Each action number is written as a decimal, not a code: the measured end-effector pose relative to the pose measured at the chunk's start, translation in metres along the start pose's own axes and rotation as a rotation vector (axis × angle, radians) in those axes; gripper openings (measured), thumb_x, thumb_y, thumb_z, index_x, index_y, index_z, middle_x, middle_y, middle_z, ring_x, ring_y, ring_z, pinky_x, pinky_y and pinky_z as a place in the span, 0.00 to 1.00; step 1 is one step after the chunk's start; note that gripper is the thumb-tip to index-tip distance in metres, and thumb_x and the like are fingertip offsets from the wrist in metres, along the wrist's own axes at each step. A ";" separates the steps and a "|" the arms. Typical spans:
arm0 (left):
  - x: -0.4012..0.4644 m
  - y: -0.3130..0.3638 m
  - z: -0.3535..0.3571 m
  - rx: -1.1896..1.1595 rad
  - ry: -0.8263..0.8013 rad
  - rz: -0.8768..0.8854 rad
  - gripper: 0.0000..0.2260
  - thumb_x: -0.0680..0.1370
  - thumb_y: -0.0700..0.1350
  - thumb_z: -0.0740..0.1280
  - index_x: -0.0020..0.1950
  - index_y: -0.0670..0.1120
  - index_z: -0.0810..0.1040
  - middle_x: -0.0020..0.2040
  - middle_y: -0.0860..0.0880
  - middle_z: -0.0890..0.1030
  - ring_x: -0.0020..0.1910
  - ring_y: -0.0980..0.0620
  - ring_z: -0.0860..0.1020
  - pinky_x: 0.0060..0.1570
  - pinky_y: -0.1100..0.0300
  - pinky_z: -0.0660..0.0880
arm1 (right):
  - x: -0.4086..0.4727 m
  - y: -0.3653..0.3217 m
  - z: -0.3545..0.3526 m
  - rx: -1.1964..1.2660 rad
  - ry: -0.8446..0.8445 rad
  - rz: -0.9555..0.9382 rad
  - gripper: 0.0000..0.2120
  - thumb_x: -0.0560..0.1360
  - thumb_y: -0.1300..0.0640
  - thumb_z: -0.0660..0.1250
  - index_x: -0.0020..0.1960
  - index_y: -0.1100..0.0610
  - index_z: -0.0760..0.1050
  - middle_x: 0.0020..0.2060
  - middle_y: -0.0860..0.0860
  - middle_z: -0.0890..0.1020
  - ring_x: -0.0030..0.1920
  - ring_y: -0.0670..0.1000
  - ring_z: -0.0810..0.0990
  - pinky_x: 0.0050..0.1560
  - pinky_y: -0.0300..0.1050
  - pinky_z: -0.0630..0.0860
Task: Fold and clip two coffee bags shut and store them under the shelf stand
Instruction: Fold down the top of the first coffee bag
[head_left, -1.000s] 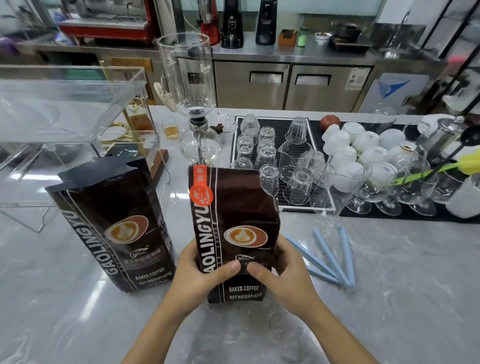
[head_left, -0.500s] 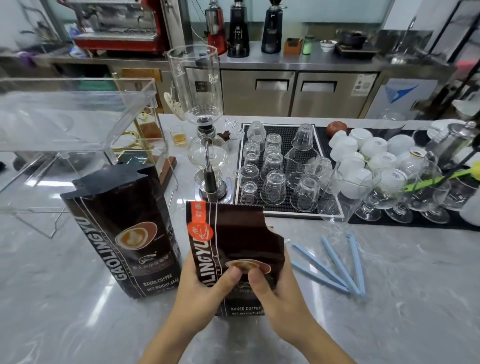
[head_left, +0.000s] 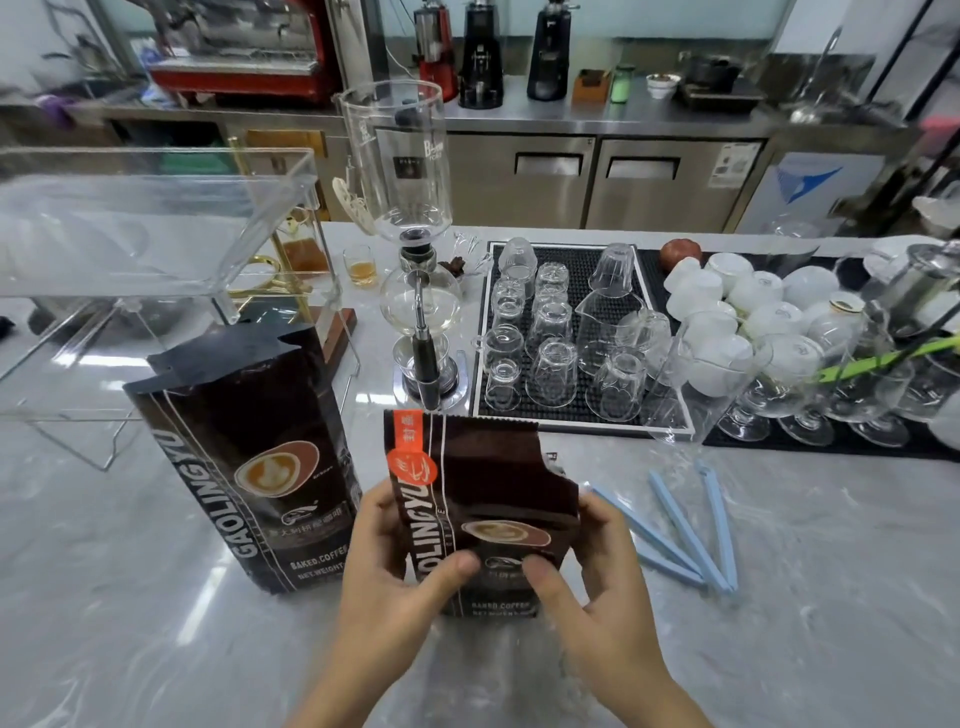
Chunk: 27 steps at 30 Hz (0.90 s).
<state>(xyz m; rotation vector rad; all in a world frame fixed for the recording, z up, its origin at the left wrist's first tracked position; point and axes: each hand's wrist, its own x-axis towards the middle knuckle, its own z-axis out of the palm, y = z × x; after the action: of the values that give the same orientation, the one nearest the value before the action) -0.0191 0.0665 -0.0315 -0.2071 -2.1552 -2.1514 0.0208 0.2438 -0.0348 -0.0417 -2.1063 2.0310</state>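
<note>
The counter (head_left: 779, 597) is pale grey marble. Near its front edge, in the middle, stands a dark coffee bag (head_left: 483, 499). A second coffee bag (head_left: 244, 457) stands to its left, top open. Three blue clips (head_left: 685, 525) lie to the right of the middle bag. A clear shelf stand (head_left: 130, 249) sits toward the left edge. Farther back stand a glass coffee maker (head_left: 418, 291) and a black mat (head_left: 571, 322) full of upside-down glasses. White cups (head_left: 753, 312), maybe on another mat, crowd the back right corner.
</note>
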 end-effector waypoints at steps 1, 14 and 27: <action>-0.001 -0.003 -0.002 -0.002 0.017 -0.015 0.31 0.59 0.53 0.81 0.58 0.55 0.74 0.51 0.48 0.83 0.50 0.51 0.83 0.49 0.60 0.79 | -0.001 0.002 -0.001 0.001 0.032 0.004 0.22 0.67 0.51 0.72 0.59 0.40 0.70 0.58 0.43 0.80 0.61 0.45 0.78 0.62 0.36 0.73; -0.003 0.015 -0.012 0.176 -0.075 0.119 0.09 0.75 0.54 0.68 0.54 0.57 0.79 0.51 0.51 0.84 0.52 0.52 0.82 0.52 0.56 0.79 | -0.003 -0.008 0.002 -0.097 0.049 -0.033 0.18 0.69 0.48 0.69 0.59 0.45 0.74 0.52 0.42 0.83 0.57 0.44 0.81 0.59 0.37 0.75; 0.002 0.040 -0.012 0.011 -0.034 0.229 0.06 0.75 0.47 0.70 0.51 0.51 0.82 0.48 0.49 0.84 0.49 0.48 0.82 0.52 0.60 0.78 | 0.003 -0.041 0.009 0.051 0.061 -0.217 0.18 0.73 0.57 0.69 0.60 0.42 0.78 0.58 0.46 0.83 0.62 0.50 0.79 0.64 0.42 0.73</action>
<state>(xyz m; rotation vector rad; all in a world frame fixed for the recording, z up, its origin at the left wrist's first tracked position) -0.0150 0.0550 0.0080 -0.4686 -2.0465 -2.0219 0.0215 0.2334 0.0057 0.1264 -1.9298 1.9294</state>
